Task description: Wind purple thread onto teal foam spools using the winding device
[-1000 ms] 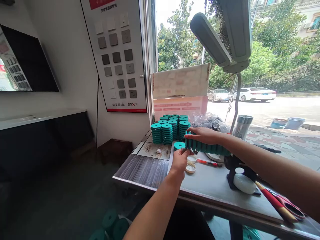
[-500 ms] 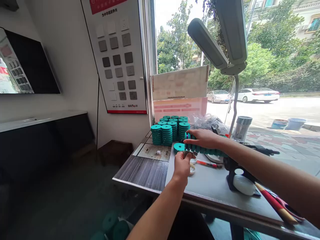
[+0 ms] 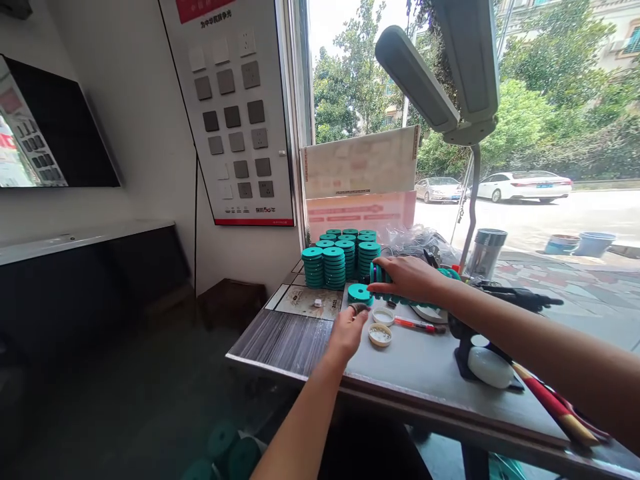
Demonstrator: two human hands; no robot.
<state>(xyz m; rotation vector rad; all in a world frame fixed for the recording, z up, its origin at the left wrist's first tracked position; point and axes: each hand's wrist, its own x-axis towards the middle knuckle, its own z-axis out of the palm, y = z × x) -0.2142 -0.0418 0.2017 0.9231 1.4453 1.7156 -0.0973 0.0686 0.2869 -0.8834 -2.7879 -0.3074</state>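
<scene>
My right hand is wrapped over one end of a long row of teal discs at the machine on the table. My left hand is lower and to the left, its fingers pinched together beside a short teal stack; whatever lies between them is too small to make out. Just right of that hand sit two small round dishes, a white one and a cream one with tiny pieces inside. Several tall stacks of teal discs stand behind, near the window.
An orange-red pen lies right of the dishes. A black stand with a white rounded part, a red-handled brush and a clear jar are farther right. A lamp overhangs the table.
My left hand has moved left and slightly down, uncovering the two round dishes. My right hand has shifted only slightly, staying at the end of the disc row.
</scene>
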